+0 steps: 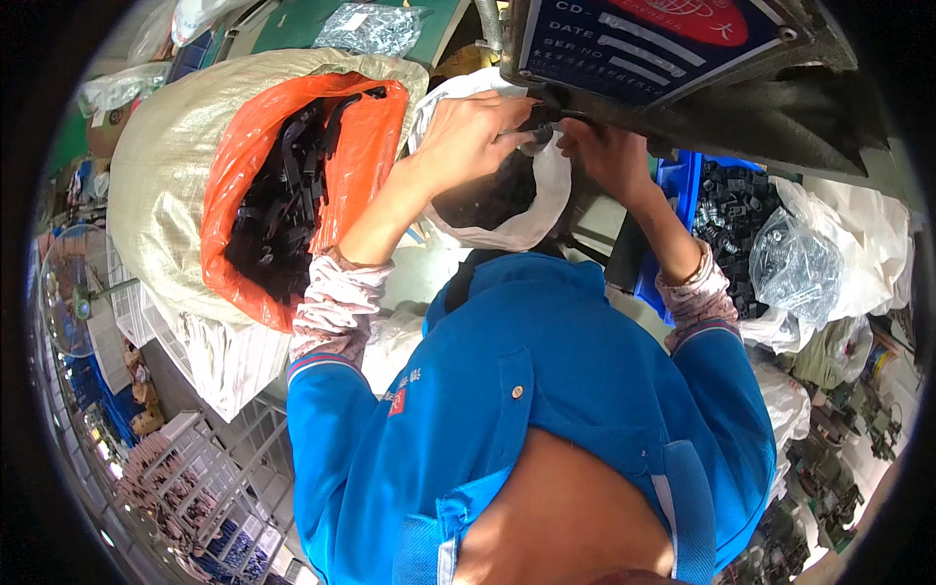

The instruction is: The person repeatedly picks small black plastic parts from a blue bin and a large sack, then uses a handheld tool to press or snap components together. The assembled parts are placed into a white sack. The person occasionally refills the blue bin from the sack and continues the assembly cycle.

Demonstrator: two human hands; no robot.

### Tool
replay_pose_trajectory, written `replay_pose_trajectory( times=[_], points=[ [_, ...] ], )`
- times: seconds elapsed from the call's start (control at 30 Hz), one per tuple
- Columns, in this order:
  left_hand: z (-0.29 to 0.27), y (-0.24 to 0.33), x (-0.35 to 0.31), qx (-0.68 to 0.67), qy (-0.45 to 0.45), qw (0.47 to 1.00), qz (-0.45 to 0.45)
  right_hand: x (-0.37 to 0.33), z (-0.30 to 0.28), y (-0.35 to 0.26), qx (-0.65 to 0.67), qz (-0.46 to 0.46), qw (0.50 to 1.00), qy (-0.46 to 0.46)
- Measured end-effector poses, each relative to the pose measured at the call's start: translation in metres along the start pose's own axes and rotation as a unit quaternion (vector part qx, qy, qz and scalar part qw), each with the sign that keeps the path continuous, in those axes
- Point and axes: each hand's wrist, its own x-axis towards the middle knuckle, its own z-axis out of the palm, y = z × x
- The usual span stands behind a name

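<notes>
Both hands meet below the dark machine head point(624, 107), over a container lined with a white bag point(554, 200). Its inside is shadowed, with dark contents I cannot make out. My left hand point(473, 135) has its thumb and fingers closed on a small dark part point(543, 132) at the machine's underside. Close by on the right, my right hand point(612, 161) is in shadow with its fingers curled together; what they hold is hidden. On the left, a woven sack point(161, 185) with an orange liner point(356, 166) holds many long black plastic pieces point(283, 200).
To the right, a blue bin point(680, 185) contains small black parts point(736, 195). A clear plastic bag point(795, 263) of parts lies against it. Another clear bag point(370, 27) rests on a green surface at the back. Metal racks point(219, 487) stand at the lower left.
</notes>
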Motion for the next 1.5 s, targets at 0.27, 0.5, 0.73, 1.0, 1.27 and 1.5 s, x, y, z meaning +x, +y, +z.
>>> replay_pose_trajectory(
  times=[0.27,0.5,0.73,1.0,1.27,1.5],
  points=[
    [-0.006,-0.016,0.007,-0.035,-0.095,0.995,-0.026,0.003,-0.002,-0.010,0.121,0.129,0.984,0.006],
    [-0.011,-0.024,-0.009,-0.080,-0.062,0.994,-0.037,0.017,-0.018,0.036,0.224,0.173,0.959,0.014],
    [-0.005,-0.019,-0.011,-0.085,-0.050,0.995,-0.017,0.053,-0.007,0.140,-0.523,0.018,0.850,-0.060],
    [-0.004,-0.026,-0.016,-0.094,-0.018,0.995,0.012,0.063,0.011,0.121,-0.497,0.167,0.849,-0.071],
    [0.016,-0.041,-0.066,0.050,0.087,0.984,0.144,0.056,0.000,0.225,-0.552,-0.001,0.831,0.071],
    [0.005,-0.193,-0.136,0.109,0.033,0.892,-0.437,0.020,-0.011,0.170,-0.222,0.105,0.961,0.128]
  ],
)
